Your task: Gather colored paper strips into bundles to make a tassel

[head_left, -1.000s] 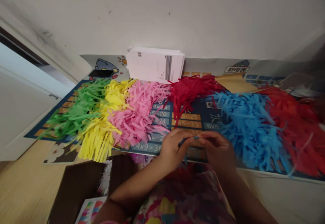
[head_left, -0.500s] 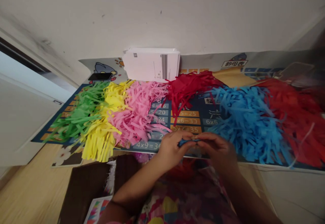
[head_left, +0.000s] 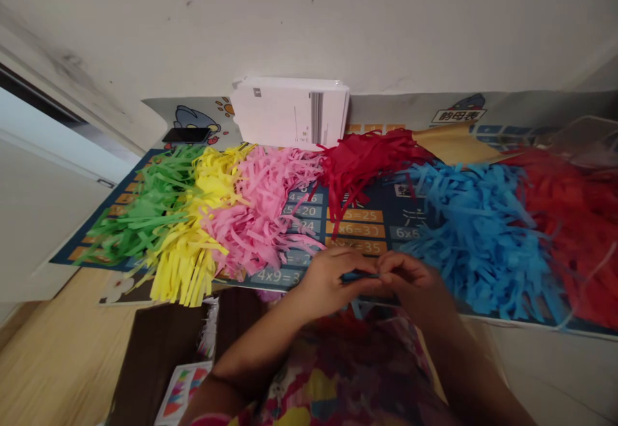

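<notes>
My left hand (head_left: 331, 281) is closed around a small blue strip of what looks like twisted tissue paper (head_left: 355, 277), near the table's front edge. My right hand (head_left: 410, 278) pinches the other end, its fingertips almost touching those of the left. Most of the strip is hidden inside the fingers. A blue fringed tissue tassel pile (head_left: 487, 239) lies just right of the hands. Pink tassels (head_left: 263, 220) lie to the left, and dark red ones (head_left: 367, 159) farther back.
Yellow tassels (head_left: 188, 246) and green tassels (head_left: 145, 213) cover the table's left, red ones (head_left: 574, 233) its right. A stack of white sheets (head_left: 290, 114) leans on the wall. Behind lie a phone (head_left: 187, 135) and brown paper (head_left: 458, 143). An open brown box (head_left: 159, 355) stands below the left edge.
My fingers have shifted slightly on the blue strip, and less of it shows between them. The view has moved a little; the tassels lie as before.
</notes>
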Demonstrator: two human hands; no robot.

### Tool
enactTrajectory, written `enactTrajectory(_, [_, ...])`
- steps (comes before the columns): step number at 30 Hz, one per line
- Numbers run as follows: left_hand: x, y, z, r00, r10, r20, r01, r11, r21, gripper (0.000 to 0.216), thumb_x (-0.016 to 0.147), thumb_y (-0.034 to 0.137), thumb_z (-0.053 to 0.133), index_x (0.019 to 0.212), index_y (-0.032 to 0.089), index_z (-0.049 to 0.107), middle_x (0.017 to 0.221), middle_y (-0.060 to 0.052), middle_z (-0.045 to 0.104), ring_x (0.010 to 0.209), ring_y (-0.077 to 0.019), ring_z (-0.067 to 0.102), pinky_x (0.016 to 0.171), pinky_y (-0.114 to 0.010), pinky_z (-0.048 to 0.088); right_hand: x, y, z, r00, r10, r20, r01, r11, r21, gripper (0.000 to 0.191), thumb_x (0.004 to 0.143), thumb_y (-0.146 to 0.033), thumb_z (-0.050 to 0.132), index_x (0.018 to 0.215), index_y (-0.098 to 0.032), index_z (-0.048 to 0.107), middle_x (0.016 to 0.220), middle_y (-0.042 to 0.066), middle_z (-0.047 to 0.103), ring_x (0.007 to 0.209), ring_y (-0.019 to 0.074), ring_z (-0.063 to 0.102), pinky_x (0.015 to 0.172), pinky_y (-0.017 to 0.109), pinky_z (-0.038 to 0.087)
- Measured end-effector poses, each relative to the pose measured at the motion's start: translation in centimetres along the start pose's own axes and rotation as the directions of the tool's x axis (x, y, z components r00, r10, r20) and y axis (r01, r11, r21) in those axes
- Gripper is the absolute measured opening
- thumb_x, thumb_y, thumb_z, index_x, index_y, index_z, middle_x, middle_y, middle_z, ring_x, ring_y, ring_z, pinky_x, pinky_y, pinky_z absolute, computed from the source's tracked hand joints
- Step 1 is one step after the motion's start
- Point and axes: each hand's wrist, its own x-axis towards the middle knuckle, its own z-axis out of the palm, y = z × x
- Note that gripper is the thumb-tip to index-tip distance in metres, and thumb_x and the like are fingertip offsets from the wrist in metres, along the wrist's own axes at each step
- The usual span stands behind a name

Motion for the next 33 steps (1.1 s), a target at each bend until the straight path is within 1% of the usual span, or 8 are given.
enactTrajectory(3, [0.1,-0.2,-0.1,0.999,0.007,-0.044,-0.007,1.0,0.01,0.014,0.088,0.03,0.071,0.094,0.018,0.072,0.086,-0.006,0.077,0.08,-0.0161,0.072,0.072,-0.026,0.055,0.1,0.0,-0.1,0.999,-0.025,-0.043,0.025,1.0,0.006,0.014,0.079,-0.034,0.075,0.074,-0.022,0.069,0.085,0.003,0.071,0.08,0.0177,0.067,0.074,0.028,0.055])
enactTrajectory(5, [0.1,-0.2,-0.1,0.99,0.088,-0.11,-0.079,0.993,0.087,0.011,0.088,0.028,0.07,0.095,0.02,0.072,0.092,-0.007,0.077,0.089,-0.0177,0.071,0.083,-0.032,0.055,0.0,-0.1,0.0,0.993,-0.067,-0.1,0.061,0.996,-0.061,0.011,0.082,-0.032,0.072,0.077,-0.023,0.069,0.088,0.003,0.072,0.084,0.0184,0.068,0.077,0.03,0.056])
enactTrajectory(8, [0.1,0.0,0.1,0.963,0.205,-0.174,-0.157,0.954,0.255,0.007,0.089,0.021,0.069,0.094,0.025,0.072,0.092,-0.002,0.077,0.092,-0.0169,0.07,0.101,-0.04,0.046,-0.4,-0.4,0.1,0.977,-0.144,-0.155,0.112,0.974,-0.197,0.009,0.085,-0.031,0.069,0.08,-0.024,0.069,0.089,0.003,0.073,0.084,0.0193,0.068,0.079,0.032,0.056])
enactTrajectory(10, [0.1,0.2,0.4,0.956,0.224,-0.19,-0.161,0.94,0.301,0.011,0.089,0.018,0.068,0.095,0.026,0.072,0.089,0.001,0.078,0.091,-0.0154,0.07,0.106,-0.041,0.042,-0.8,-0.4,0.1,0.969,-0.197,-0.148,0.153,0.952,-0.265,0.008,0.086,-0.031,0.069,0.081,-0.025,0.069,0.09,0.003,0.073,0.086,0.0195,0.068,0.08,0.033,0.055])
enactTrajectory(16, [0.1,0.4,1.0,0.955,0.23,-0.19,-0.169,0.942,0.29,0.012,0.088,0.016,0.068,0.096,0.025,0.071,0.09,0.001,0.079,0.09,-0.0154,0.071,0.108,-0.043,0.039,-1.5,-0.5,0.3,0.951,-0.264,-0.159,0.199,0.919,-0.34,0.007,0.09,-0.028,0.067,0.083,-0.026,0.069,0.091,0.001,0.073,0.086,0.0184,0.068,0.082,0.032,0.054])
enactTrajectory(26, [0.1,0.6,2.2,0.951,0.255,-0.175,-0.201,0.939,0.278,0.017,0.089,0.013,0.067,0.097,0.027,0.071,0.091,0.002,0.079,0.092,-0.0158,0.071,0.115,-0.045,0.032,-2.3,-1.0,-0.2,0.942,-0.275,-0.194,0.208,0.929,-0.305,0.006,0.09,-0.025,0.065,0.086,-0.027,0.07,0.091,0.0,0.074,0.086,0.0172,0.069,0.081,0.03,0.053])
enactTrajectory(30, [0.6,0.6,2.8,0.951,0.257,-0.173,-0.202,0.938,0.282,0.014,0.089,0.016,0.068,0.097,0.026,0.072,0.091,0.002,0.079,0.092,-0.0153,0.071,0.112,-0.043,0.037,-2.4,-1.0,-0.7,0.934,-0.285,-0.217,0.208,0.924,-0.322,0.006,0.089,-0.024,0.065,0.084,-0.026,0.069,0.089,0.0,0.074,0.084,0.0171,0.069,0.081,0.03,0.053])
enactTrajectory(33, [1.0,0.7,3.3,0.959,0.252,-0.132,-0.203,0.932,0.301,0.011,0.09,0.019,0.067,0.098,0.026,0.071,0.092,0.001,0.079,0.09,-0.0152,0.071,0.103,-0.039,0.046,-2.2,-1.2,-1.1,0.918,-0.325,-0.226,0.231,0.904,-0.36,0.007,0.088,-0.022,0.065,0.083,-0.025,0.069,0.086,0.0,0.074,0.081,0.0161,0.069,0.078,0.028,0.053])
